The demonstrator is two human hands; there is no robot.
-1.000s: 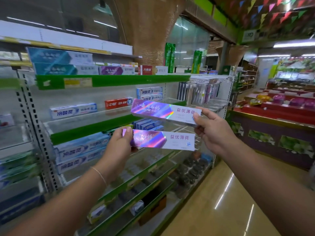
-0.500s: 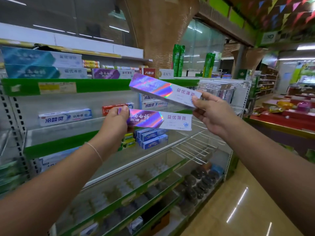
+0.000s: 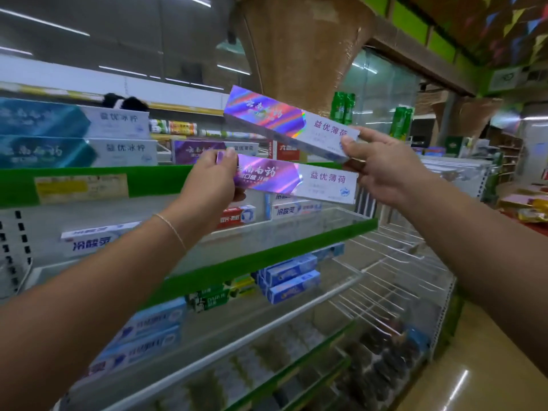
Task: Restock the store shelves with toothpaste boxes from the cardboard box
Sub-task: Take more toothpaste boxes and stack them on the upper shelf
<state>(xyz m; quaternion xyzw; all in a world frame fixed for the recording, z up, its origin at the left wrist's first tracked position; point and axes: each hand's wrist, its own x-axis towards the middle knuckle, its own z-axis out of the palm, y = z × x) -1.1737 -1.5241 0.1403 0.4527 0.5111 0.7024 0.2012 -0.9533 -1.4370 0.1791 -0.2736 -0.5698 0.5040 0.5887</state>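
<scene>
Two purple holographic toothpaste boxes are up in front of the top shelf. My left hand (image 3: 215, 180) grips the left end of the lower toothpaste box (image 3: 299, 180), which lies nearly level. My right hand (image 3: 382, 167) pinches the right end of the upper toothpaste box (image 3: 284, 121), tilted with its left end higher. Both boxes hang just above the green front edge of the top shelf (image 3: 154, 180). A matching purple box (image 3: 195, 151) stands on that shelf behind them. The cardboard box is out of view.
Teal toothpaste boxes (image 3: 74, 134) are stacked at the top shelf's left. The glass shelf (image 3: 296, 229) below holds white and red boxes at its back. Blue boxes (image 3: 292, 280) sit lower down, beside wire dividers (image 3: 385, 262). A woven pillar (image 3: 299, 48) rises behind.
Both hands have risen with their boxes from the level of the middle shelves to the top shelf's front edge. My view has tilted up and moved closer to the shelving.
</scene>
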